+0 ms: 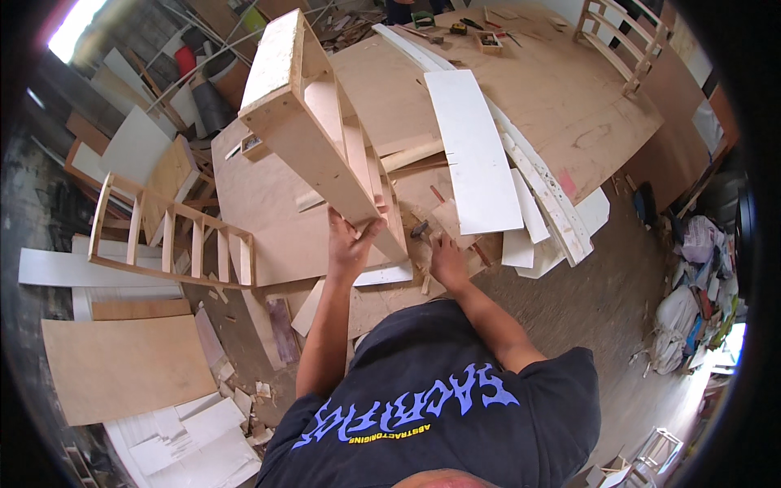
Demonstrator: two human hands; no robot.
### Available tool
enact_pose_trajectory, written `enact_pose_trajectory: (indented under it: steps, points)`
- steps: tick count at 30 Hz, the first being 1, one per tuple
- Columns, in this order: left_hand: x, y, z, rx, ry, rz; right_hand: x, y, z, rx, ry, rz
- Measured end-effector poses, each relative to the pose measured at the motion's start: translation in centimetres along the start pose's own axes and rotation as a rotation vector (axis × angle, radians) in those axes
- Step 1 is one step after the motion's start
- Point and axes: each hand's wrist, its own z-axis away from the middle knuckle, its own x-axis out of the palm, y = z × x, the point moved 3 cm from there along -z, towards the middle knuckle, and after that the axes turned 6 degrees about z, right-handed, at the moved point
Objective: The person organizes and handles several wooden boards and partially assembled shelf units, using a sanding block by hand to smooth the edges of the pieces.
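- The wooden frame runs lengthwise from frame centre toward the upper left.
- The left hand grips its near end.
- The right hand grasps a hammer, mostly hidden.

Under the left hand, a bare, pale wooden frame is showing matt, unfinished grain. Beside the right hand, a hammer is showing a dull metal head. Beyond both hands, a smooth white-coated board is lying on raw, matt plywood.

Plywood-sheet floor: white board, hammer, wooden ladder frame, offcuts lying on it.
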Motion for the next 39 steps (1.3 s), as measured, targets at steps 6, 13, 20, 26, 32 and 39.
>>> enact_pose_trajectory:
  steps: [6,13,20,26,32,39]
  points:
    - [0.6,0.0,-1.3,-0.032,-0.072,-0.041,1.7,1.4,-0.6,0.028,0.014,-0.142]
    - [-0.5,0.2,-4.9,-0.024,-0.055,-0.084,2.1,2.1,0.6,0.102,0.042,-0.202]
    - [0.1,-1.8,-5.1,-0.014,-0.046,-0.073,2.1,3.1,1.9,0.161,0.123,-0.219]
    - [-0.8,-2.6,-6.5,0.029,-0.023,-0.098,3.4,3.2,1.9,0.196,0.05,-0.196]
    - [-3.2,-4.2,-3.7,-0.062,-0.005,-0.131,1.3,0.3,3.6,0.231,0.069,-0.233]
    - [-4.8,-4.9,-0.2,0.093,0.066,-0.481,1.5,0.9,4.5,0.197,0.286,-0.247]
